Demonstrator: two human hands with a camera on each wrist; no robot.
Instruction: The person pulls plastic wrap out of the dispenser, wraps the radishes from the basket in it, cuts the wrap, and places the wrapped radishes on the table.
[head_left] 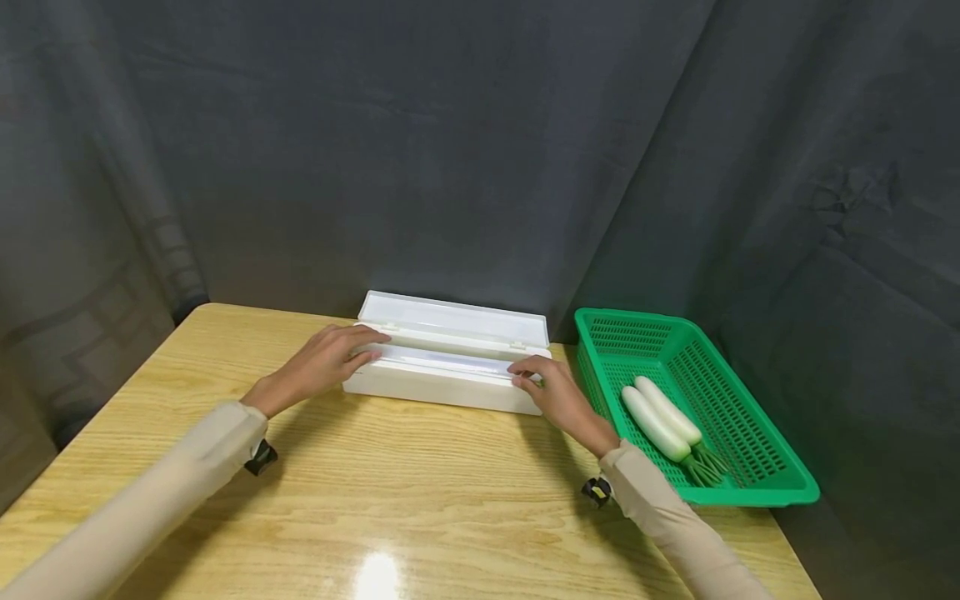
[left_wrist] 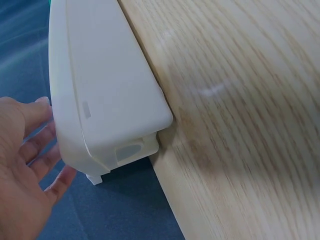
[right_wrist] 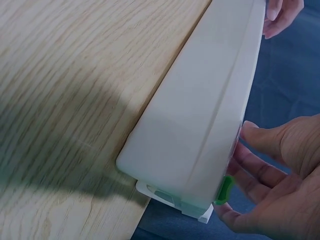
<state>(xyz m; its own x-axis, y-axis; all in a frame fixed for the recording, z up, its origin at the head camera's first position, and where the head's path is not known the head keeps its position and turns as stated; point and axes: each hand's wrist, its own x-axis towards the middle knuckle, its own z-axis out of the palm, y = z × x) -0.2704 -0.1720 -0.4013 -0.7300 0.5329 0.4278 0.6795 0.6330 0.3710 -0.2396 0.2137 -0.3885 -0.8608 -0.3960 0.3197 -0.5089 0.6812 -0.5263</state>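
A long white lidded box (head_left: 442, 387) sits at the table's back edge, its hinged lid (head_left: 453, 317) raised behind it. Along the opening runs a shiny, clear film-like strip (head_left: 450, 362). My left hand (head_left: 326, 362) is at the box's left end, thumb and fingers apart, fingertips over the top edge. At the right end, my right hand (head_left: 555, 392) has its thumb and forefinger close together beside the strip; I cannot tell whether they pinch it. A green curved piece (right_wrist: 225, 190) shows by the right fingers in the right wrist view. The box wall (left_wrist: 110, 90) hides some left fingertips in the left wrist view.
To the right stands a green perforated basket (head_left: 750, 497) holding two white radishes (head_left: 652, 425) with green stems. Dark curtains (head_left: 420, 150) hang behind the wooden table (head_left: 420, 492). A black strap device (head_left: 261, 457) is on the left wrist, another (head_left: 597, 492) on the right.
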